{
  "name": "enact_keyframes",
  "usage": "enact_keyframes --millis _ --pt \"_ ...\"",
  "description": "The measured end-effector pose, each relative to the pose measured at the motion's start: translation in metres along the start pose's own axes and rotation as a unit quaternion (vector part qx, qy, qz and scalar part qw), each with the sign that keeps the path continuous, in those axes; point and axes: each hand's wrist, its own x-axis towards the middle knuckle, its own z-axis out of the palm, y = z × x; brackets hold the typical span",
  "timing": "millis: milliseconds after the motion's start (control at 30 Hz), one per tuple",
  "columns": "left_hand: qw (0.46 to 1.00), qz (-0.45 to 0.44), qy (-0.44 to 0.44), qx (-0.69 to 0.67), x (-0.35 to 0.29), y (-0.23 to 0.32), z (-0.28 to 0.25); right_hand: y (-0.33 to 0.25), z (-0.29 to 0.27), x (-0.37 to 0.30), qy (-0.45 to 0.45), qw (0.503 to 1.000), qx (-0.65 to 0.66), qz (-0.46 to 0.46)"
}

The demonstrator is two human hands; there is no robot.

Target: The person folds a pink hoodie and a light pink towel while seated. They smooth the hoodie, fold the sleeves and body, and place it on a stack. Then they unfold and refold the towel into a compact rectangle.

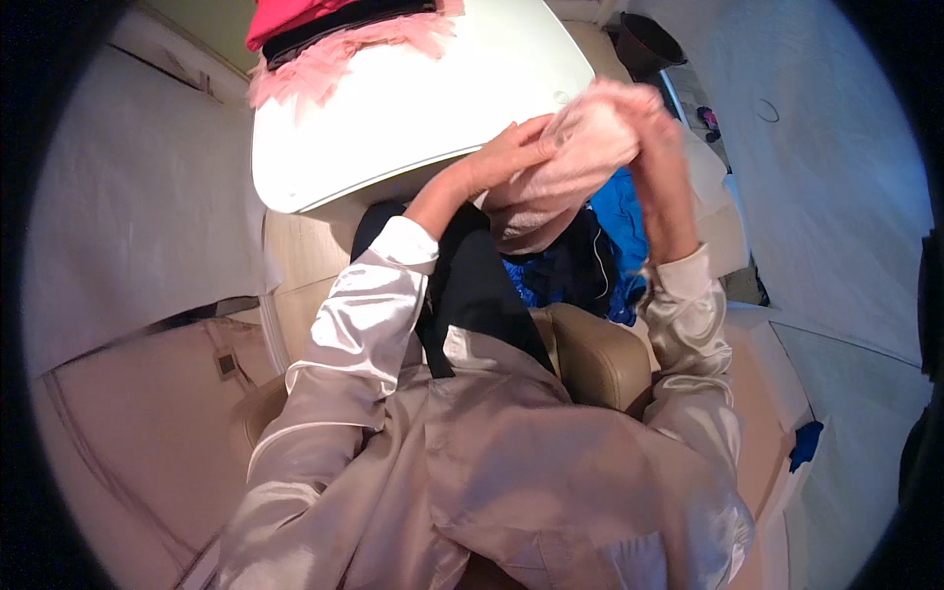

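Observation:
A pale pink, soft-looking garment (556, 192) hangs bunched between my hands, beyond my knees and just right of the white table. My left hand (513, 155) is closed on its left side, near the table's front edge. On the upper right of the cloth, my right hand (657, 128) grips it, with the fingers partly blurred and mixed in with the folds. What kind of garment it is cannot be made out. Its lower end drops beside my dark-trousered leg, over a heap of blue and dark clothes (615, 211).
The white table (423, 108) bears a pile of folded clothes: bright red-pink (280, 18), black (344, 28) and pink tulle (339, 67). At the far right stands a dark bucket (649, 44). A tan padded chair (600, 359) is under me. White sheeting (806, 177) hangs at the right.

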Motion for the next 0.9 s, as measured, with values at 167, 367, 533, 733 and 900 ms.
enact_keyframes --millis 167,367,533,733,900 --pt "0.995 0.076 0.049 -0.038 -0.031 0.058 0.011 -0.068 0.049 0.016 -0.095 0.993 -0.039 -0.061" --pt "0.97 0.145 0.122 -0.155 -0.054 0.109 -0.009 -0.089 0.115 0.019 -0.156 0.977 -0.029 -0.143" --pt "0.897 0.238 0.293 -0.231 -0.096 0.166 -0.06 -0.109 0.159 0.021 -0.233 0.954 0.044 -0.182" --pt "0.806 0.342 0.048 -0.481 -0.19 0.151 -0.111 -0.013 0.143 0.046 -0.17 0.911 -0.312 -0.211" --pt "0.735 0.253 0.446 -0.443 -0.228 0.119 -0.085 0.117 0.125 0.018 -0.241 0.889 -0.366 0.133"
